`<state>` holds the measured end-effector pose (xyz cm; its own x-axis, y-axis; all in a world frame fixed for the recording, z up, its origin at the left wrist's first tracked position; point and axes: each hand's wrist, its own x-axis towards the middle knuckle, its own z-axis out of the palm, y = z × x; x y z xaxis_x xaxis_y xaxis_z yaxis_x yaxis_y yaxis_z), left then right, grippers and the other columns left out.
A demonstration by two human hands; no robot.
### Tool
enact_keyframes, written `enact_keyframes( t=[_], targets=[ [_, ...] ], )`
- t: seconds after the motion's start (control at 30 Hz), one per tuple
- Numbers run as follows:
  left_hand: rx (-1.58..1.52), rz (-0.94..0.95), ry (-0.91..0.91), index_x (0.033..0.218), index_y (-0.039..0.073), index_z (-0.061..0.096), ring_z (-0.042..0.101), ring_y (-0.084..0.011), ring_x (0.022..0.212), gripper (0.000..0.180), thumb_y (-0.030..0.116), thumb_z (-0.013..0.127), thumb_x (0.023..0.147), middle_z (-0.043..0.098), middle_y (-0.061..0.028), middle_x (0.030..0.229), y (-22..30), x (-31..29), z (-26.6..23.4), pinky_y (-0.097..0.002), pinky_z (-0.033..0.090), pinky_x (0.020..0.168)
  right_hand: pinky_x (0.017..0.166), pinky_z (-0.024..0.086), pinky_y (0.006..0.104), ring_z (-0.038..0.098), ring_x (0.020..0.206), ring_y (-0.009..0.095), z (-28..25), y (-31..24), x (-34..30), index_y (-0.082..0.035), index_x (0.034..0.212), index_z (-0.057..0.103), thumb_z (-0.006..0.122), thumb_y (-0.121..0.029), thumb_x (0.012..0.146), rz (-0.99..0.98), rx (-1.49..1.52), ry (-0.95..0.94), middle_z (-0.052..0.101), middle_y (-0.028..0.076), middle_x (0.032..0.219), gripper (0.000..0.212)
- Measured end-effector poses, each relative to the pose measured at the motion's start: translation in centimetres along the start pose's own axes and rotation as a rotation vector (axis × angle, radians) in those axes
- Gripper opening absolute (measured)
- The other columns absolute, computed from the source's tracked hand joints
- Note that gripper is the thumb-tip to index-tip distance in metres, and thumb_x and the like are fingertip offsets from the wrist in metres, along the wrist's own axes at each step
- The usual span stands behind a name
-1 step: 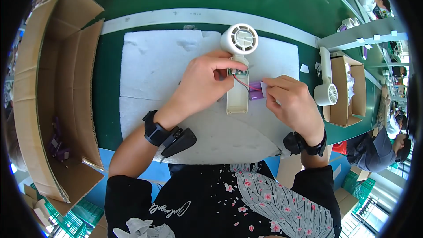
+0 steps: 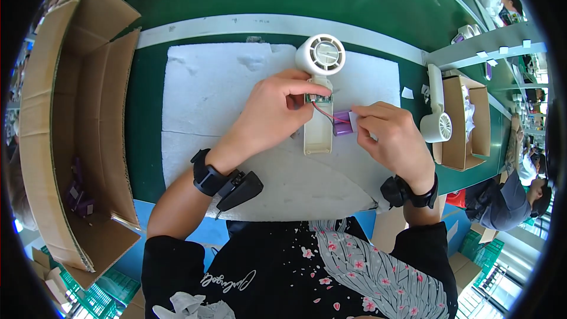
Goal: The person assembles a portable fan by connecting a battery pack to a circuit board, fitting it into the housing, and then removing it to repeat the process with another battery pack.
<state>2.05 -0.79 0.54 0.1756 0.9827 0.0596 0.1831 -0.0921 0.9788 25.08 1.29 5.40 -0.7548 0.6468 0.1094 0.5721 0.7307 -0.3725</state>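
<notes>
A white handheld fan (image 2: 319, 136) lies on the foam mat with its round head at the far end and its handle open like a tray. My left hand (image 2: 276, 103) is closed around the upper handle, its index finger across a small green circuit board (image 2: 322, 98). Red and dark wires (image 2: 323, 110) run from the board to a purple battery pack (image 2: 342, 124) just right of the handle. My right hand (image 2: 387, 133) pinches a white tab at the pack's right end. Its fingertips are partly hidden.
A white foam mat (image 2: 207, 94) covers the green table before me. At left stands a tall open carton (image 2: 106, 124) with purple packs (image 2: 80, 198) inside. On the right, another white fan (image 2: 436, 124) lies beside a smaller carton (image 2: 453, 112). Other people are farther right.
</notes>
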Motion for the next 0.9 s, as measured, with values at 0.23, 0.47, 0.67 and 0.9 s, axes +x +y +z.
enact_keyframes(
  t=[0.23, 0.47, 0.67, 0.9],
  targets=[
    [-0.045, -0.027, -0.066, 0.107, 0.008, 0.072, 0.057, -0.0132, 0.071, 0.037, -0.005, 0.056, 0.077, 0.062, -0.0076, 0.099, 0.1, 0.2, -0.3, -0.0262, 0.047, 0.066, 0.073, 0.055, 0.0353, 0.067, 0.083, 0.03, -1.2, -0.1, 0.4, 0.002, 0.084, 0.07, 0.074, 0.0, 0.071, 0.009, 0.078, -0.015, 0.07, 0.014, 0.098, 0.013],
    [-0.043, -0.008, -0.04, 0.107, 0.008, 0.072, 0.057, -0.0132, 0.07, 0.037, -0.005, 0.056, 0.076, 0.062, -0.0074, 0.099, -0.6, 0.2, -0.1, -0.0269, 0.047, 0.066, 0.074, 0.056, 0.0349, 0.068, 0.082, 0.03, -0.7, -0.2, 0.3, 0.001, 0.083, 0.071, 0.072, -0.001, 0.072, 0.003, 0.054, -0.003, 0.071, 0.014, 0.097, 0.011],
    [-0.02, -0.035, -0.023, 0.107, 0.006, 0.071, 0.053, -0.0087, 0.071, 0.036, -0.007, 0.056, 0.077, 0.063, -0.0038, 0.101, -0.4, 0.0, 0.3, -0.0233, 0.044, 0.065, 0.073, 0.056, 0.0344, 0.067, 0.08, 0.03, -1.0, -1.2, 0.4, 0.002, 0.079, 0.069, 0.07, 0.0, 0.072, 0.013, -0.024, -0.051, 0.071, 0.015, 0.097, 0.008],
    [-0.001, -0.001, 0.042, 0.103, 0.008, 0.073, 0.056, -0.0152, 0.066, 0.034, -0.003, 0.058, 0.074, 0.066, -0.0071, 0.096, -0.5, 0.1, 0.7, -0.0283, 0.048, 0.065, 0.072, 0.056, 0.0342, 0.067, 0.079, 0.031, -0.6, -0.8, 0.5, 0.002, 0.078, 0.069, 0.071, -0.001, 0.071, -0.005, -0.06, -0.032, 0.07, 0.015, 0.098, 0.008]
  ],
)
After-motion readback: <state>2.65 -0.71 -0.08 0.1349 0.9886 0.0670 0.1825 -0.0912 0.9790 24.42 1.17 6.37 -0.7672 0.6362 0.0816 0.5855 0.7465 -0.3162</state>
